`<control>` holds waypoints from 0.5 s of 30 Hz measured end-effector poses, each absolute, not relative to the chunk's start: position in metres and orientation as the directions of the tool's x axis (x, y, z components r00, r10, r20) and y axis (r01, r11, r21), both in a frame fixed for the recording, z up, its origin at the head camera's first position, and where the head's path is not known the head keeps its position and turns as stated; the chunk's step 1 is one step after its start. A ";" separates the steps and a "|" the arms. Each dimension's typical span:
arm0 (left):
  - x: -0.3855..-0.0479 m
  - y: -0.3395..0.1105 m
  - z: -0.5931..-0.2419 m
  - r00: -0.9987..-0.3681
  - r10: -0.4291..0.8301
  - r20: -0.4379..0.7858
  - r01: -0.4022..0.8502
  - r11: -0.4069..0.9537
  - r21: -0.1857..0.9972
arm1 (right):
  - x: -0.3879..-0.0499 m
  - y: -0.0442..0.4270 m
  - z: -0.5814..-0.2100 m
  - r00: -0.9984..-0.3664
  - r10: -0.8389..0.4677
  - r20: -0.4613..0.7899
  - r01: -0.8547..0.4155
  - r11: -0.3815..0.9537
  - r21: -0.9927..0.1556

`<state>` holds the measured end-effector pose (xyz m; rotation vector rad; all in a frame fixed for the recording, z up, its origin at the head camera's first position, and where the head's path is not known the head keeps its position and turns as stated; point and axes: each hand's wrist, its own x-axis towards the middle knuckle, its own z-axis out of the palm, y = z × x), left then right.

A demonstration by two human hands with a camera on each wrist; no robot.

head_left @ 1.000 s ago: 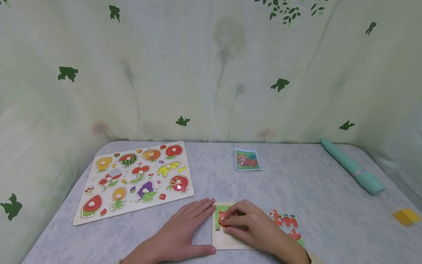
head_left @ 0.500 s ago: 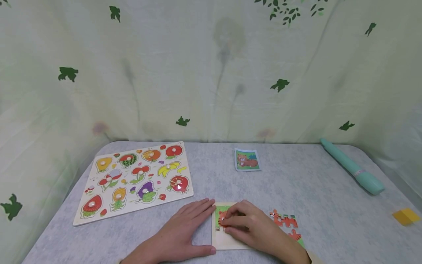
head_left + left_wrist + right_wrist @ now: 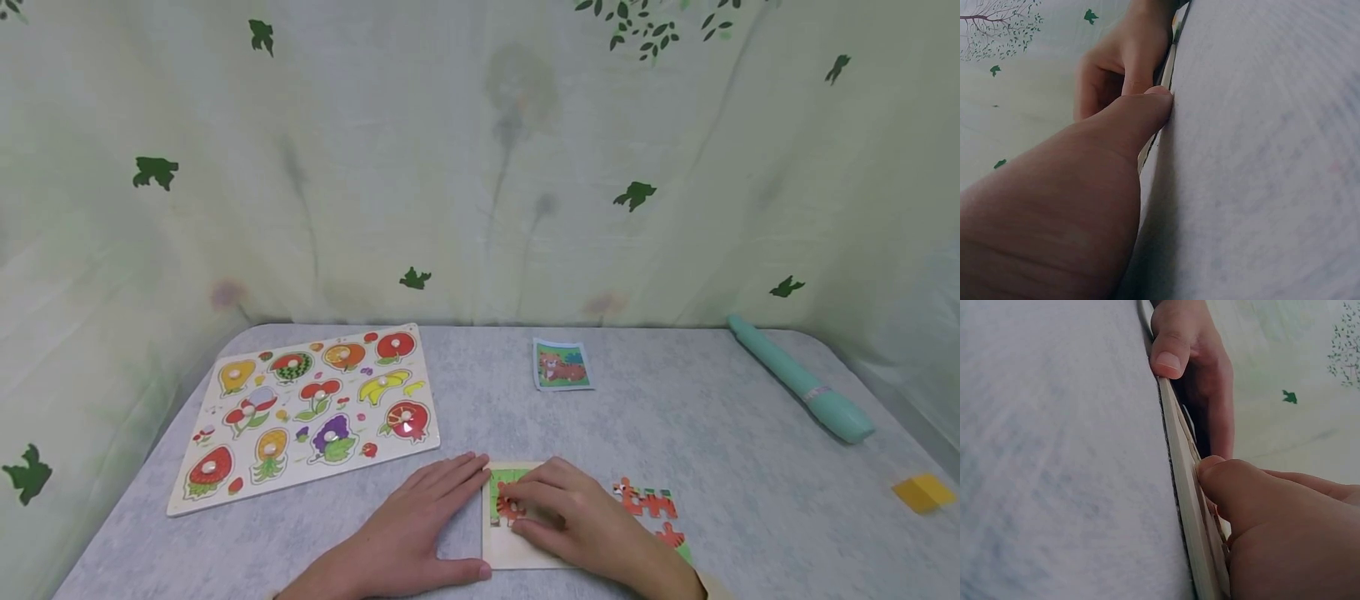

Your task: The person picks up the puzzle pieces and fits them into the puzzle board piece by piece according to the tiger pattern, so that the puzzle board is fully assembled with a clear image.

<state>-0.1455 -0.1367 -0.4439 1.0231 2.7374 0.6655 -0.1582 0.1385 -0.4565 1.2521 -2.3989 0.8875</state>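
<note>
A shallow wooden puzzle tray lies at the table's near middle, with green and orange tiger jigsaw pieces in its upper left part. Flat beside it, my left hand rests with fingertips and thumb against the tray's left edge; in the right wrist view the left thumb touches a corner. Over the tray, my right hand touches the pieces, index fingertip and thumb spread apart around the tiger's face. It covers the tray's right part. Loose jigsaw pieces lie right of the tray, partly behind that hand.
A fruit peg puzzle board lies at the left. A small tiger picture card lies at the back middle. At the right are a teal tapered stick and a yellow block. A printed curtain hangs behind the table.
My right index finger has lifted away from the thumb, so more of the tiger face piece shows between them. The left hand has kept its place on the tray's edge.
</note>
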 end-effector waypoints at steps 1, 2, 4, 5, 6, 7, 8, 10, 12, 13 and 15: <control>-0.145 -0.136 -0.444 -0.758 0.653 0.020 0.590 0.671 0.450 | -0.159 0.139 -0.457 -0.568 -0.633 0.526 -0.823 0.422 -0.381; -0.145 -0.136 -0.444 -0.757 0.653 0.021 0.590 0.670 0.450 | -0.159 0.139 -0.457 -0.558 -0.631 0.539 -0.830 0.412 -0.377; -0.145 -0.136 -0.443 -0.757 0.653 0.023 0.591 0.669 0.451 | -0.159 0.139 -0.456 -0.543 -0.622 0.564 -0.840 0.397 -0.371; -0.145 -0.136 -0.443 -0.757 0.653 0.024 0.591 0.669 0.451 | -0.159 0.139 -0.456 -0.541 -0.616 0.572 -0.841 0.392 -0.373; -0.145 -0.136 -0.443 -0.757 0.653 0.024 0.591 0.668 0.451 | -0.159 0.139 -0.455 -0.543 -0.611 0.576 -0.840 0.390 -0.378; -0.145 -0.136 -0.443 -0.756 0.654 0.024 0.591 0.668 0.452 | -0.159 0.139 -0.454 -0.544 -0.606 0.581 -0.839 0.389 -0.380; -0.145 -0.136 -0.443 -0.756 0.654 0.023 0.591 0.667 0.453 | -0.159 0.139 -0.453 -0.545 -0.601 0.585 -0.839 0.386 -0.384; -0.145 -0.136 -0.443 -0.756 0.654 0.020 0.591 0.670 0.449 | -0.159 0.139 -0.449 -0.549 -0.595 0.587 -0.836 0.384 -0.393; -0.145 -0.136 -0.443 -0.757 0.653 0.017 0.590 0.673 0.447 | -0.160 0.138 -0.445 -0.552 -0.591 0.588 -0.834 0.382 -0.398; -0.145 -0.136 -0.443 -0.758 0.652 0.016 0.589 0.674 0.446 | -0.160 0.138 -0.443 -0.553 -0.588 0.591 -0.833 0.382 -0.399; -0.145 -0.137 -0.443 -0.759 0.651 0.014 0.587 0.675 0.447 | -0.160 0.138 -0.440 -0.561 -0.584 0.587 -0.828 0.387 -0.407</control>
